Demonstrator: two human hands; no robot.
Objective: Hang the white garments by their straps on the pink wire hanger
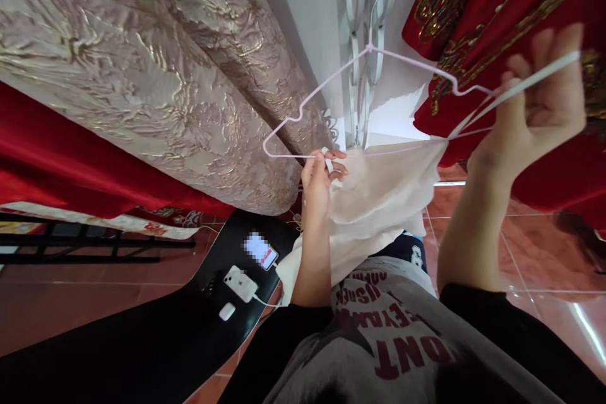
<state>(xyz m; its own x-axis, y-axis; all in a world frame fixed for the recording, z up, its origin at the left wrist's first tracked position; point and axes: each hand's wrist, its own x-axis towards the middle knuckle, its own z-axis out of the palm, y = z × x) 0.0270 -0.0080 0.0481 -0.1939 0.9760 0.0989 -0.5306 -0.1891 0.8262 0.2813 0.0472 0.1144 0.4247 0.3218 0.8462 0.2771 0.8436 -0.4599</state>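
Note:
A pale pink wire hanger (334, 77) is up in front of me, its hook at a white metal rack. From its lower bar hangs a cream satin-like garment (388, 186). My left hand (319, 178) is closed at the bar's left part, with a white strap (327, 161) of the garment between its fingers. Off to the right, my raised right hand (544, 91) grips another white strap (534, 79), stretched taut from the garment's upper right corner past the hanger's right end. Some fingers of that hand are blurred.
Embossed pinkish fabric (189, 76) hangs at left, red gold-embroidered garments (473, 19) at right. The white rack (353, 44) stands between. On a black bench (142, 322) lie a lit phone (267, 257), a white phone (240, 284) with cable, and a white case (227, 311).

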